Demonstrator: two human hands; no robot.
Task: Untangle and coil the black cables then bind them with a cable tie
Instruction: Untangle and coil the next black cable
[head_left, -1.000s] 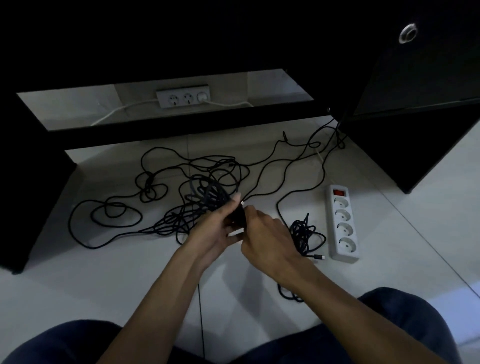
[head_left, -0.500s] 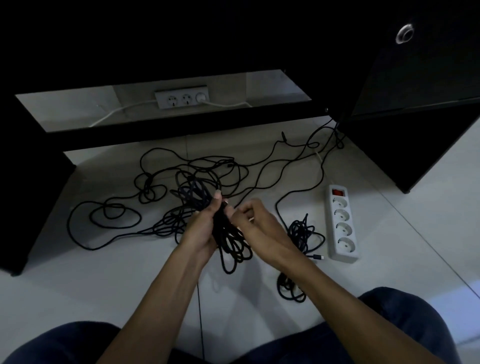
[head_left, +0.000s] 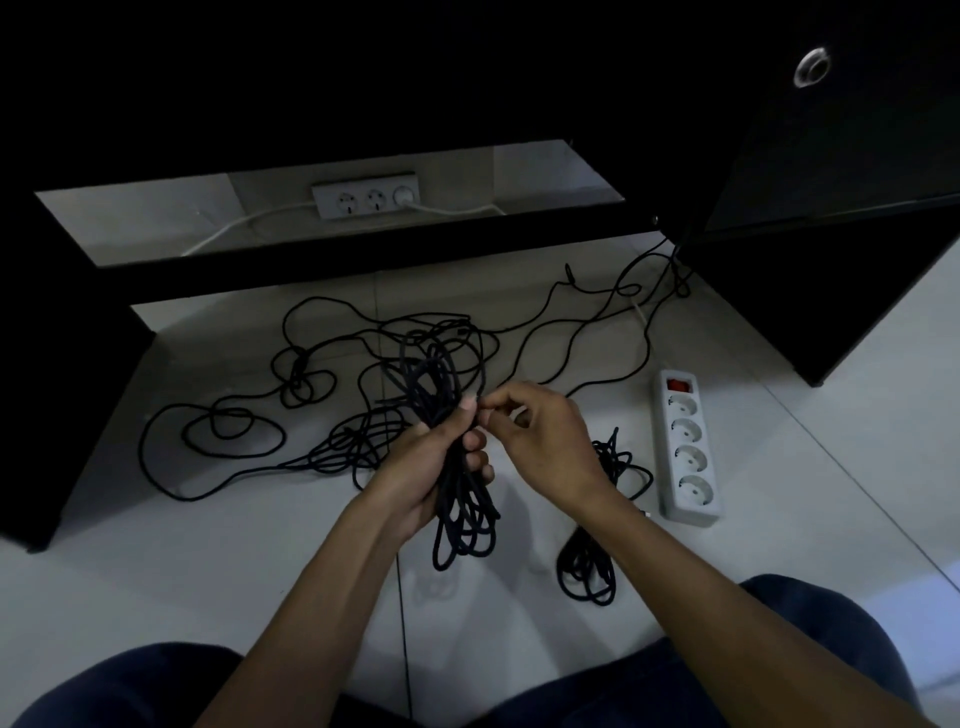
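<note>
- Centrally, the left hand (head_left: 436, 467) grips a coil (head_left: 457, 499) of black cable, loops hanging below the fist.
- Right hand (head_left: 545, 441) pinches something small beside the left thumb; what, I cannot tell.
- Loose cables (head_left: 322, 384) sprawl on the floor (head_left: 208, 571) behind; a bundle (head_left: 587, 566) lies lower right.
- Power strip (head_left: 688, 447) at right.

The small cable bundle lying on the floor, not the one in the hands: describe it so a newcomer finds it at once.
Start at the white power strip on the tiled floor, right of the hands. Just to its left, partly hidden under the right hand and forearm, lies the small cable bundle. Unlike the loose tangle spread to the left, it is compact, and no hand touches it.
</note>
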